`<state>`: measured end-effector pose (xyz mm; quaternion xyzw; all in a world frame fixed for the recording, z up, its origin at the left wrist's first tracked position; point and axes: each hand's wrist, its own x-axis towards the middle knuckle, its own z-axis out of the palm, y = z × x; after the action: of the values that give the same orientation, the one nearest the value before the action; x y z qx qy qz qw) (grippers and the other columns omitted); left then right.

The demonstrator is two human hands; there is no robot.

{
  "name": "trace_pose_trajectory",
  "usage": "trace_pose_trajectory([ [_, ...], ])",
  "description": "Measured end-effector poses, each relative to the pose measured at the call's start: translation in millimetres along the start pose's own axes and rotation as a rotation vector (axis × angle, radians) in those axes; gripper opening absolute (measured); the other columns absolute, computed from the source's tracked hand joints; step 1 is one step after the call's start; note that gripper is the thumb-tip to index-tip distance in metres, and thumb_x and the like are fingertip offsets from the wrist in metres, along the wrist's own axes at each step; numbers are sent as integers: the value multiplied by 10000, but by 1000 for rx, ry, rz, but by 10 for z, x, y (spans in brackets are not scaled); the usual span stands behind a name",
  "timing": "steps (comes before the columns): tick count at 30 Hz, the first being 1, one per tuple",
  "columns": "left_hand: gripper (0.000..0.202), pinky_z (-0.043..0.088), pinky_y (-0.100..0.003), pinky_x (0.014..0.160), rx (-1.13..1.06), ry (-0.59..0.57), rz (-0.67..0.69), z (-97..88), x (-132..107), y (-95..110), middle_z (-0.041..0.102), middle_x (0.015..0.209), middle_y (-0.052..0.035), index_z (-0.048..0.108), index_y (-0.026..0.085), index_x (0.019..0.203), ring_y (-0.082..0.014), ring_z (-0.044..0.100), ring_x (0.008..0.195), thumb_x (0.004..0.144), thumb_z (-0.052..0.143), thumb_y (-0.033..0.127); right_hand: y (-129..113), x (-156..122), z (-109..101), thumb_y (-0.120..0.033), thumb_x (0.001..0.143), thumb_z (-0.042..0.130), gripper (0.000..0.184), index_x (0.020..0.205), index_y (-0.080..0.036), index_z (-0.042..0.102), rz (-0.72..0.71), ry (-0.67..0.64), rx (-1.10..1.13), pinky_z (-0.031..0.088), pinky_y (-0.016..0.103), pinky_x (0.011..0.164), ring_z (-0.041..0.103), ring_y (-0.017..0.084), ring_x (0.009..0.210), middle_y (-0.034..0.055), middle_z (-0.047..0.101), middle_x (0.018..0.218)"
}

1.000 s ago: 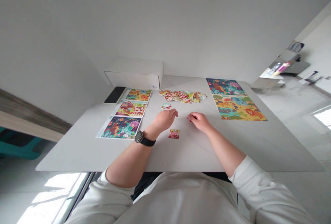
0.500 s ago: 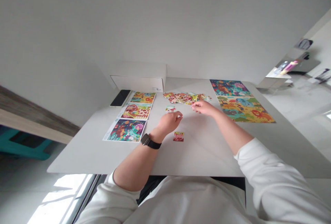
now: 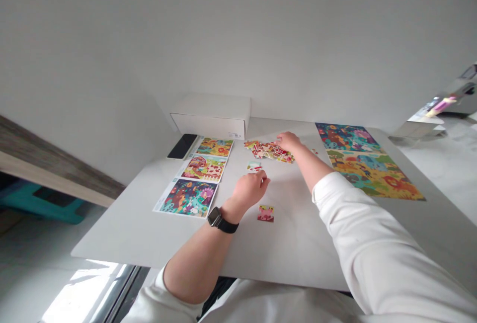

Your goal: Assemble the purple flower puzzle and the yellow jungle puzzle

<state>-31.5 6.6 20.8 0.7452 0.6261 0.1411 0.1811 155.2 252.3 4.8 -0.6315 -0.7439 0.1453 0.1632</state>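
My right hand [image 3: 289, 140] reaches over the heap of jigsaw puzzle pieces [image 3: 266, 150] at the back of the table, its fingers stretched onto the right part of the heap. My left hand [image 3: 250, 188], with a black watch [image 3: 215, 217] on the wrist, hovers nearer me with fingers curled in. Whatever those fingers may hold is hidden. Just beyond it lies a light-coloured puzzle piece with red [image 3: 255, 166]. A pair of joined-looking pieces showing a pink animal [image 3: 266, 213] lies on the table nearer my body.
To the left is a sheet with three printed pictures [image 3: 204, 169], beside a dark phone [image 3: 182, 146]. Behind these stands a white box [image 3: 210, 119] against the wall. Two colourful picture sheets [image 3: 372, 175] lie on the right of the white table [image 3: 298, 243].
My right hand has moved forward from the near edge of the heap onto it. The left hand stays near the same spot, its fingers more curled. The camera view has shifted.
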Motion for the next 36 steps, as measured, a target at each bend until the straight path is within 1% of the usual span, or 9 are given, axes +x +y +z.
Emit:
trace_pose_trajectory([
  [6, 289, 522, -355, 780, 27, -6, -33, -34, -25, 19, 807, 1005, -127, 751, 232, 1133, -292, 772, 966, 1106, 516, 398, -44, 124, 95, -347, 790, 947, 240, 973, -234, 841, 33, -111, -57, 549, 382, 982, 754, 303, 1125, 141, 828, 1178],
  [9, 283, 516, -340, 783, 39, -2, -45, -48, -32, 23, 808, 1000, -114, 751, 234, 1131, -283, 774, 966, 1109, 519, 394, -48, 88, 63, -317, 793, 935, 290, 1042, -231, 815, 36, -59, -38, 548, 365, 962, 752, 283, 1085, 116, 821, 1196],
  [13, 299, 511, -337, 786, 59, 10, -65, -47, -15, -1, 810, 1023, -118, 754, 231, 1130, -287, 776, 975, 1115, 509, 402, -7, -37, -37, -243, 846, 836, 154, 983, -217, 770, 4, 46, 214, 548, 328, 902, 736, 214, 941, 65, 816, 1043],
  [20, 298, 514, -337, 838, 17, 83, -76, -19, 50, -109, 817, 1100, -134, 735, 225, 1197, -283, 773, 1011, 1133, 462, 326, 237, -692, -242, -459, 789, 839, 308, 892, -211, 688, -55, 104, 775, 531, 308, 740, 661, 182, 742, 17, 749, 820],
  [25, 265, 498, -304, 823, -159, 201, -33, -36, 97, -195, 831, 1047, -94, 747, 217, 1108, -239, 759, 965, 1091, 483, 216, 396, -1345, -212, -559, 772, 830, 398, 938, -215, 718, -76, 85, 859, 507, 312, 684, 651, 199, 730, 35, 741, 814],
  [28, 207, 475, -282, 764, -265, 228, -33, -46, 128, -223, 834, 963, -64, 755, 213, 940, -215, 746, 896, 1036, 578, 261, 411, -1611, -111, -584, 772, 815, 409, 951, -226, 731, -60, 99, 886, 517, 321, 684, 654, 208, 734, 34, 740, 810],
  [31, 329, 423, -289, 658, -267, 187, -112, -41, 151, -228, 781, 754, -46, 703, 209, 738, -202, 687, 709, 972, 689, 439, 382, -1761, 32, -600, 765, 806, 418, 946, -232, 728, -34, 125, 926, 538, 334, 705, 669, 211, 749, 38, 766, 856],
  [33, 485, 394, -299, 610, -271, 124, -136, -20, 160, -220, 707, 622, -38, 663, 210, 656, -189, 625, 601, 998, 622, 552, 358, -1818, 128, -606, 772, 796, 413, 940, -237, 721, -23, 145, 944, 553, 350, 741, 689, 220, 776, 41, 777, 875],
  [36, 490, 413, -293, 592, -368, 20, -72, 41, 166, -192, 715, 645, -34, 703, 198, 720, -164, 591, 550, 1042, 504, 508, 331, -1865, 235, -595, 789, 777, 384, 934, -244, 719, -40, 146, 933, 561, 371, 797, 711, 236, 825, 41, 783, 883],
])
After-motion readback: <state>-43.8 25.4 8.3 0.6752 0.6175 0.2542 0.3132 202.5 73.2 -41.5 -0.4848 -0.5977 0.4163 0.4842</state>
